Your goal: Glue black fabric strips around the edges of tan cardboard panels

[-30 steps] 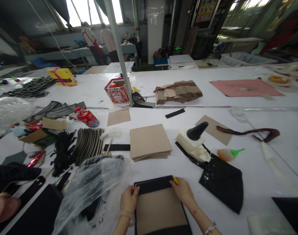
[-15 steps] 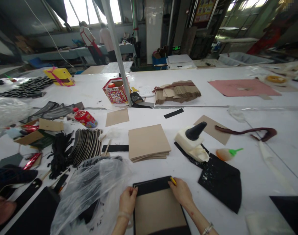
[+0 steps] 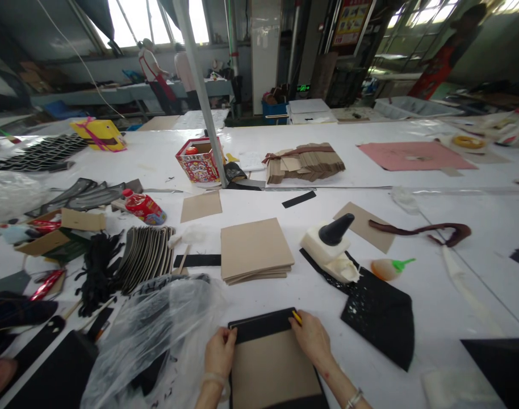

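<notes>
Now, left grip (image 3: 220, 347): we keep thumb and fingers pinched together at the top-left corner of the black-edged beige panel (image 3: 273, 363).
Right grip (image 3: 311, 336): closed around a yellow tool (image 3: 297, 317), fingertips at the panel's top-right corner.
Panel: on the counter (image 3: 434, 295) before us, nearer than the beige stack (image 3: 256, 247).
Change: our view has turned slightly right; both hands stay put.
Background: a person in red (image 3: 430, 76) has moved leftward.
</notes>
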`<state>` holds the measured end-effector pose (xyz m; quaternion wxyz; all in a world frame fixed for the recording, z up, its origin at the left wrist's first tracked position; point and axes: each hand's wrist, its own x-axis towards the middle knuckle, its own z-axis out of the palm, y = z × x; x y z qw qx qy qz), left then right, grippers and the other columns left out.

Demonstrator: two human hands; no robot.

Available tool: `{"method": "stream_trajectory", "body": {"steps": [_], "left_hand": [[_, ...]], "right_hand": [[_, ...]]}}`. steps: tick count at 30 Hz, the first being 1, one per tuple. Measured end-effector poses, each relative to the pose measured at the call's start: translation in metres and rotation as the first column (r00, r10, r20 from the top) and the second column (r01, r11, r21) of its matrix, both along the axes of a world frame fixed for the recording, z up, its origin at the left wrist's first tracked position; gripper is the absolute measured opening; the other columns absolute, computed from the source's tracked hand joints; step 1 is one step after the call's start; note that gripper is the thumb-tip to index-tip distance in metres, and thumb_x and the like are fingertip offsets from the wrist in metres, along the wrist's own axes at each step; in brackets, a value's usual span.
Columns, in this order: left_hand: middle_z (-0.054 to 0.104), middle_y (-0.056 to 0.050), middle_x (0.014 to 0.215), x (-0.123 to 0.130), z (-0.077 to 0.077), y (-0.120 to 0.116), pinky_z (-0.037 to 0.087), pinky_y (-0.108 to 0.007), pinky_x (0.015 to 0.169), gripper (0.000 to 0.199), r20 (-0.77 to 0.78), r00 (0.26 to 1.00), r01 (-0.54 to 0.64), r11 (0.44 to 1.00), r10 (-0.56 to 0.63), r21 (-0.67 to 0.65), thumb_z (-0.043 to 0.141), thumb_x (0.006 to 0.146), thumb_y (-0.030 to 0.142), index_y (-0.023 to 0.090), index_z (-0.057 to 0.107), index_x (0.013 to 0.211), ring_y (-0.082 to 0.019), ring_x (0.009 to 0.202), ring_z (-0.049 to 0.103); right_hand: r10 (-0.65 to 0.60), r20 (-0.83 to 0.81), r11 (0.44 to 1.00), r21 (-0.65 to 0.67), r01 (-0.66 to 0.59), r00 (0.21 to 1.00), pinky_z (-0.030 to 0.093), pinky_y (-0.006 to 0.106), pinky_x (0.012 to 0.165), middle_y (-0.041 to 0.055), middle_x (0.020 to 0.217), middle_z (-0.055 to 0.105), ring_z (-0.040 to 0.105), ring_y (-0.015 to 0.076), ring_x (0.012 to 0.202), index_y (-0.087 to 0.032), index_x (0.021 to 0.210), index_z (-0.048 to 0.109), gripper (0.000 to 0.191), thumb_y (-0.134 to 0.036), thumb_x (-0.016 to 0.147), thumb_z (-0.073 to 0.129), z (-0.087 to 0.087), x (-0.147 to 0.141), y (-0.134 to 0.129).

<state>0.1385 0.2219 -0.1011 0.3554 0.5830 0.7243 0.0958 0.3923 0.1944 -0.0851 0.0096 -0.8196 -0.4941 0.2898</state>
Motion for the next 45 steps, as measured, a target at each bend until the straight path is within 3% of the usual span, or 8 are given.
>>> {"method": "stream_trajectory", "body": {"steps": [8,11,14,17,21,27,37,45], "left_hand": [[0.060,-0.001,0.061,0.003,0.002,-0.004,0.040,-0.025,0.061,0.026,-0.057,0.998,0.029,0.999,-0.027,0.038,0.043,0.089,0.033,0.018,0.057,0.073,-0.016,0.061,0.059],[0.065,-0.005,0.086,0.006,0.001,-0.012,0.043,-0.027,0.069,0.022,-0.124,0.988,0.117,0.976,-0.096,0.182,0.038,0.090,0.022,0.018,0.060,0.095,-0.017,0.078,0.062],[0.064,-0.003,0.109,0.008,-0.006,-0.020,0.045,-0.031,0.079,0.038,-0.314,0.901,0.413,0.810,-0.299,0.415,0.043,0.082,0.006,0.027,0.061,0.108,-0.020,0.097,0.059],[0.066,-0.002,0.109,0.006,-0.010,-0.024,0.047,-0.036,0.083,0.051,-0.431,0.803,0.589,0.661,-0.412,0.465,0.048,0.074,0.000,0.030,0.060,0.115,-0.022,0.098,0.058],[0.063,-0.002,0.116,0.006,0.007,-0.021,0.046,-0.036,0.090,0.053,-0.329,0.831,0.546,0.772,-0.449,0.325,0.043,0.075,0.000,0.028,0.059,0.118,-0.021,0.107,0.055],[0.050,-0.013,0.131,0.011,0.029,-0.002,0.038,-0.037,0.099,0.046,-0.292,0.909,0.347,0.927,-0.296,0.140,0.049,0.084,0.025,0.014,0.046,0.128,-0.026,0.121,0.044],[0.057,-0.007,0.105,0.016,0.034,0.028,0.040,-0.027,0.077,0.042,-0.269,0.913,0.290,0.952,-0.306,-0.097,0.075,0.061,0.032,0.019,0.056,0.096,-0.022,0.101,0.053],[0.056,-0.004,0.097,0.010,0.034,0.031,0.038,-0.026,0.073,0.037,-0.178,0.934,0.301,0.950,-0.311,-0.082,0.078,0.053,0.025,0.019,0.053,0.080,-0.019,0.091,0.054]], "right_hand": [[0.094,0.133,0.990,0.095,-0.107,0.987,0.044,0.029,0.058,0.0084,0.098,0.067,0.067,0.0242,0.078,-0.019,0.105,0.055,0.019,-0.027,0.092,0.043,0.009,-0.006,-0.004],[0.301,0.250,0.930,0.136,-0.341,0.920,0.045,0.028,0.054,0.0065,0.112,0.062,0.067,0.0199,0.071,-0.024,0.118,0.051,0.036,-0.008,0.088,0.039,0.008,-0.009,-0.008],[0.531,0.380,0.782,0.123,-0.611,0.757,0.050,0.029,0.054,0.0077,0.123,0.059,0.067,0.0195,0.070,-0.025,0.127,0.049,0.060,0.007,0.078,0.037,0.001,-0.012,-0.015],[0.572,0.402,0.749,0.101,-0.655,0.715,0.052,0.031,0.056,0.0098,0.131,0.055,0.067,0.0206,0.072,-0.023,0.130,0.048,0.066,0.010,0.074,0.037,-0.001,-0.014,-0.020],[0.476,0.216,0.855,0.113,-0.506,0.852,0.049,0.028,0.060,0.0069,0.129,0.055,0.067,0.0173,0.070,-0.027,0.122,0.055,0.058,0.005,0.076,0.042,0.016,-0.012,-0.013],[0.243,0.138,0.963,0.083,-0.256,0.960,0.045,0.032,0.066,0.0104,0.112,0.058,0.065,0.0231,0.085,-0.019,0.115,0.054,0.028,-0.023,0.090,0.042,0.025,0.003,0.006],[-0.076,0.001,0.997,0.000,0.076,0.997,0.043,0.032,0.070,0.0122,0.102,0.062,0.061,0.0265,0.094,-0.017,0.098,0.054,0.032,-0.038,0.076,0.063,0.000,0.003,0.009],[-0.160,-0.181,0.981,0.077,0.177,0.970,0.039,0.027,0.064,0.0042,0.081,0.065,0.061,0.0201,0.076,-0.021,0.083,0.053,0.018,-0.027,0.070,0.063,-0.006,0.009,0.008]]}}
